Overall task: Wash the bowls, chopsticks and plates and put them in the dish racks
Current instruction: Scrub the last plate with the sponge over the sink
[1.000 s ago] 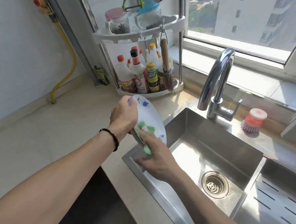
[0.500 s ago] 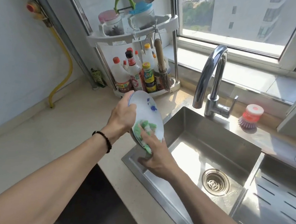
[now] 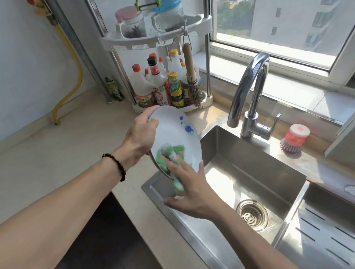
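- Up over the near left corner of the sink (image 3: 247, 164), a white plate (image 3: 172, 133) with small blue marks was held tilted on edge, its face turned toward the tap.
- The left hand (image 3: 140, 136) grasped the plate at its upper left rim, thumb over the edge and onto the face, fingers hidden behind.
- A green and white cloth (image 3: 169, 156) lay against the lower part of the plate's face; it was blurred, so its exact shape was unclear.
- The right hand (image 3: 189, 190) pressed the cloth to the plate with fingers spread and mostly straight, not curled round it; the thumb pointed out to the left below the plate.
- A dark bead bracelet (image 3: 115, 165) sat on the left wrist.
- The steel sink below held a round drain (image 3: 251, 214) in a patch of sunlight, and a ribbed draining board (image 3: 328, 235) adjoined it on the right.
- Behind the sink stood a curved chrome tap (image 3: 251, 85), with no water visible at its spout.
- A red-topped dish brush (image 3: 294, 138) stood on the ledge to the right of the tap.
- A white corner rack (image 3: 152, 40) stood on the beige counter (image 3: 33, 160) behind the plate, with sauce bottles (image 3: 158, 84) and a small whisk brush (image 3: 192, 82) below, two lidded jars (image 3: 151, 20) above.
- A yellow hose (image 3: 72, 84) ran down the left wall.
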Available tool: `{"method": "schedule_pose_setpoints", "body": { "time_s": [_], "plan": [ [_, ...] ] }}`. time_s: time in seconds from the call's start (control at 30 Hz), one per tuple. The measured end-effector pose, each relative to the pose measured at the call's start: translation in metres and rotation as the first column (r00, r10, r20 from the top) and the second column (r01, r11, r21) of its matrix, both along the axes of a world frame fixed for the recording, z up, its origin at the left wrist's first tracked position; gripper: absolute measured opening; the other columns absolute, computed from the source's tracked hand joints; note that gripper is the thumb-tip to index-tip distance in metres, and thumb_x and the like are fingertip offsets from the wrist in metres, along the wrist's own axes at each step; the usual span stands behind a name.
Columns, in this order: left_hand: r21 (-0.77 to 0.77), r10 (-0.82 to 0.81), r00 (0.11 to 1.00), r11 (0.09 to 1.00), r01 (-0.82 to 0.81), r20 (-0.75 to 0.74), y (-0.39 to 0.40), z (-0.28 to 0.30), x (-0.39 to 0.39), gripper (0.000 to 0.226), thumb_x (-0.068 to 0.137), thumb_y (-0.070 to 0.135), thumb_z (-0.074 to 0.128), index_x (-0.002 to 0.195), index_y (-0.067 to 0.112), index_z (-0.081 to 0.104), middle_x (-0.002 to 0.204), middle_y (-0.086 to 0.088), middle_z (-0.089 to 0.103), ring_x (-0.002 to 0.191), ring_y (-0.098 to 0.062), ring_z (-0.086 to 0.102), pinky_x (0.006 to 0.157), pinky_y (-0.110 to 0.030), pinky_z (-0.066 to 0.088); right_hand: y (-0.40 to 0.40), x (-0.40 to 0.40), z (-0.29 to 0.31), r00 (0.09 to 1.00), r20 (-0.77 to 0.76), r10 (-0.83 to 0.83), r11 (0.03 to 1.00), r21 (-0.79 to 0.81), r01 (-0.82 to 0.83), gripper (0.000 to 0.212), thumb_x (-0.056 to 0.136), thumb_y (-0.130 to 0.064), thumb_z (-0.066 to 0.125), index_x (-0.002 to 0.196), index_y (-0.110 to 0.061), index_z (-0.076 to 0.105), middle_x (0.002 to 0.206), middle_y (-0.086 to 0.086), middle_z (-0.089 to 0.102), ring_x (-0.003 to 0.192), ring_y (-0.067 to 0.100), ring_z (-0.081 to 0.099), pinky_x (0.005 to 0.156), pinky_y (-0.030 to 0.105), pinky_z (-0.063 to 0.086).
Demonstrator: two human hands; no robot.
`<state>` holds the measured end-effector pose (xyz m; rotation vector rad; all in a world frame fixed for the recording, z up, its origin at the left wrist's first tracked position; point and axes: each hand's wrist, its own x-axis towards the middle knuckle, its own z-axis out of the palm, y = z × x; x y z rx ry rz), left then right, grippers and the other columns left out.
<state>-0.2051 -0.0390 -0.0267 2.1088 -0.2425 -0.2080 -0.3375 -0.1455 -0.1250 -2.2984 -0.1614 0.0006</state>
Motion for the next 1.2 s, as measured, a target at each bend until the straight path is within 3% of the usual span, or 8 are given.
{"method": "schedule_pose_setpoints", "body": {
  "time_s": [0.23,0.37,0.47,0.63,0.77,0.87,1.03,1.2],
  "plan": [
    [-0.099,0.080,0.997,0.992,-0.080,-0.004,0.004,0.001,-0.007,0.036,0.102,0.013,0.038,0.129,0.025,0.058,0.121,-0.004,0.064,0.107,-0.024,0.063,0.086,-0.039,0.057,0.009,0.001,0.005,0.999,0.017,-0.029,0.999,0.013,0.029,0.089,0.088,-0.038,0.070,0.158,-0.038,0.015,0.167,0.001,0.015,0.153,0.016,0.008,0.117,0.048,-0.021],
    [-0.145,-0.006,0.986,0.989,-0.018,-0.167,0.019,0.013,-0.003,0.031,0.106,0.012,0.036,0.120,0.028,0.058,0.106,0.000,0.068,0.089,-0.020,0.067,0.075,-0.037,0.058,-0.022,0.004,-0.007,0.985,0.155,-0.079,0.970,-0.216,0.112,0.080,0.086,-0.044,0.074,0.154,-0.037,0.032,0.162,-0.001,0.032,0.151,0.019,0.026,0.119,0.058,-0.010],
    [-0.206,0.004,0.951,0.976,-0.071,-0.311,0.027,0.015,0.001,0.029,0.106,0.030,0.040,0.123,0.025,0.063,0.105,-0.006,0.074,0.084,-0.024,0.071,0.069,-0.039,0.058,-0.026,0.009,-0.008,0.905,0.421,-0.059,0.871,-0.422,0.253,0.061,0.072,-0.019,0.085,0.130,-0.019,0.066,0.126,0.012,0.068,0.117,0.031,0.065,0.112,0.070,0.024],
    [-0.404,0.117,0.949,0.885,-0.233,-0.292,0.015,-0.012,-0.032,0.039,0.100,0.021,0.055,0.138,0.029,0.048,0.119,-0.005,0.069,0.098,-0.026,0.071,0.064,-0.038,0.060,0.000,0.028,0.020,0.817,0.535,-0.215,0.848,-0.313,0.428,0.040,0.066,-0.005,0.076,0.102,-0.021,0.077,0.085,0.003,0.074,0.084,0.027,0.073,0.108,0.064,0.037],
    [-0.482,0.248,0.950,0.819,-0.311,-0.191,-0.002,-0.021,-0.040,0.038,0.105,0.023,0.038,0.142,0.024,0.047,0.132,-0.009,0.062,0.112,-0.029,0.066,0.089,-0.050,0.059,0.027,0.023,0.028,0.875,0.410,-0.258,0.937,-0.113,0.330,0.045,0.077,-0.013,0.068,0.119,-0.030,0.071,0.113,-0.002,0.073,0.109,0.024,0.067,0.115,0.053,0.027],
    [-0.391,0.212,0.971,0.888,-0.240,-0.113,0.004,-0.016,-0.034,0.035,0.108,0.031,0.034,0.137,0.024,0.052,0.130,-0.006,0.062,0.115,-0.027,0.064,0.098,-0.052,0.054,0.000,0.014,0.017,0.985,0.111,-0.129,0.968,-0.200,0.149,0.080,0.086,-0.037,0.071,0.155,-0.037,0.030,0.162,-0.003,0.032,0.151,0.016,0.024,0.122,0.056,-0.008],
    [-0.392,0.226,0.971,0.889,-0.237,-0.075,0.003,-0.015,-0.029,0.037,0.103,0.034,0.038,0.133,0.024,0.056,0.128,-0.003,0.065,0.116,-0.023,0.063,0.102,-0.049,0.051,0.013,0.009,0.021,0.999,0.046,-0.029,1.000,0.003,0.029,0.091,0.084,-0.053,0.067,0.159,-0.033,0.019,0.168,0.000,0.011,0.154,0.015,0.005,0.121,0.047,-0.016],
    [-0.335,0.211,0.978,0.920,-0.202,-0.010,0.002,-0.009,-0.028,0.035,0.108,0.029,0.034,0.137,0.028,0.054,0.122,0.003,0.064,0.115,-0.020,0.062,0.100,-0.041,0.053,-0.010,0.017,0.019,0.997,-0.032,-0.076,0.982,-0.178,0.069,0.104,0.083,-0.046,0.072,0.160,-0.032,0.002,0.169,0.003,0.002,0.154,0.015,-0.001,0.119,0.048,-0.020]
  ]
}}
